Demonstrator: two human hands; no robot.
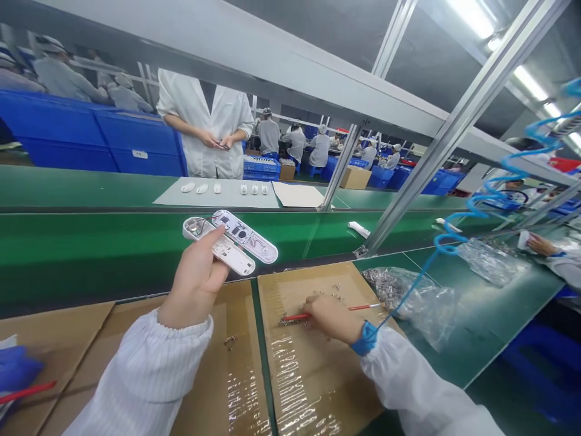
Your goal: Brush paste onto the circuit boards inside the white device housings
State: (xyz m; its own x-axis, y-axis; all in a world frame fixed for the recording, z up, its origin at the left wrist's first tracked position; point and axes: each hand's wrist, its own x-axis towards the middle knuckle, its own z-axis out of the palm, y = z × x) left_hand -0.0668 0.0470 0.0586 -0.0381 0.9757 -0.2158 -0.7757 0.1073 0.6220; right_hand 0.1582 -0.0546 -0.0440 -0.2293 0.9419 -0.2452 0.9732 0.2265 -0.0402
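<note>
Two halves of a white casing (231, 242) lie clamped in the left hand (196, 280), raised over the bench (68, 254), long axis running down to the right. The right hand (330, 316), fingers curled together, rests on small screws (290, 320) beside a red tool (299, 316) on cardboard (313, 375), nearer them.

- Two open white casing halves (230, 243), held together
- Two taped cardboard sheets (313, 363)
- One red-handled tool (331, 310) here, another red stick (27, 392) far left
- Two clear plastic bags (417, 300)
- Six small white parts (216, 188) on the far mat
- One blue coiled cord (494, 188)
</note>
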